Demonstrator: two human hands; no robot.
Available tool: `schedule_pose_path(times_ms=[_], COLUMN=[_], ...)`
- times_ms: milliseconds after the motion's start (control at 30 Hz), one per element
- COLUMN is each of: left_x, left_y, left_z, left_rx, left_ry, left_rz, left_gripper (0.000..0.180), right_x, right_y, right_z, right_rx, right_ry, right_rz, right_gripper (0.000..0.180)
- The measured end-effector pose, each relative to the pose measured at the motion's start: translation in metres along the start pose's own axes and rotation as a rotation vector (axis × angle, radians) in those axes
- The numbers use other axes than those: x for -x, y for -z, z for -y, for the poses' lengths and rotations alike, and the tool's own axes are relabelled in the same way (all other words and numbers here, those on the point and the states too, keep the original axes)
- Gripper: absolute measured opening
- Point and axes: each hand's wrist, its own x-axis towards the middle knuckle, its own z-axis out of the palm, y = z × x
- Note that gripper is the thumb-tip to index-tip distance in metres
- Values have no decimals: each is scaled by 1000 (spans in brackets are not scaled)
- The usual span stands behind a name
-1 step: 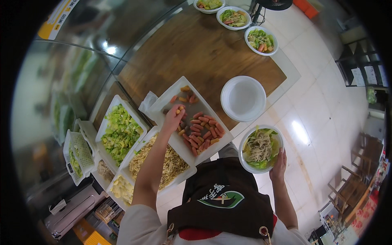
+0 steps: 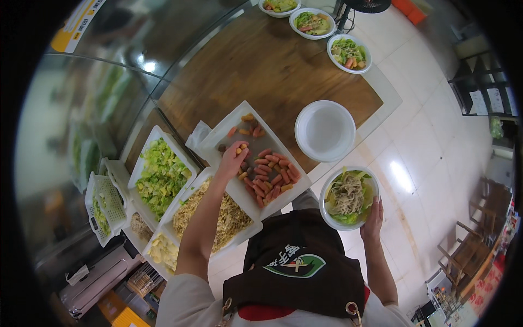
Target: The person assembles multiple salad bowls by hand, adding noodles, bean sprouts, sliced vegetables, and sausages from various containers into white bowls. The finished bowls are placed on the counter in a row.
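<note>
My left hand [image 2: 233,158] is over a white tray [image 2: 246,113] of small sausages [image 2: 275,170]. Its fingers are closed round a few small yellow-brown pieces [image 2: 243,147] that look like short sausages. On the right, my right hand [image 2: 372,219] grips the outer side of a white bowl [image 2: 326,211], thumb near the rim. Lettuce [image 2: 344,218] lines this bowl, with a heap of greyish shredded strands [image 2: 348,195] on top.
Chopped lettuce [image 2: 158,180], golden shreds [image 2: 218,218] and pale yellow slices [image 2: 163,253] fill white trays at left. A white bowl [image 2: 324,131] stands on the wooden table [image 2: 245,65]. Filled bowls [image 2: 348,53] line its far edge. A glass panel [image 2: 131,32] bounds the left.
</note>
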Motion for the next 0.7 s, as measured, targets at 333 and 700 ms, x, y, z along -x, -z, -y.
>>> schedule_pose_path(times_ms=[333,700], left_x=[71,38], left_y=[-117,-75], left_z=[21,23], left_rx=[-684,222], left_ry=[-248,77], left_rz=[54,91], left_gripper=[26,30], right_x=[-13,-14], right_y=[-7,-10], right_z=[5,3], right_rx=[16,37], right_ry=[16,11], right_rz=[107,112], right_gripper=[46,49])
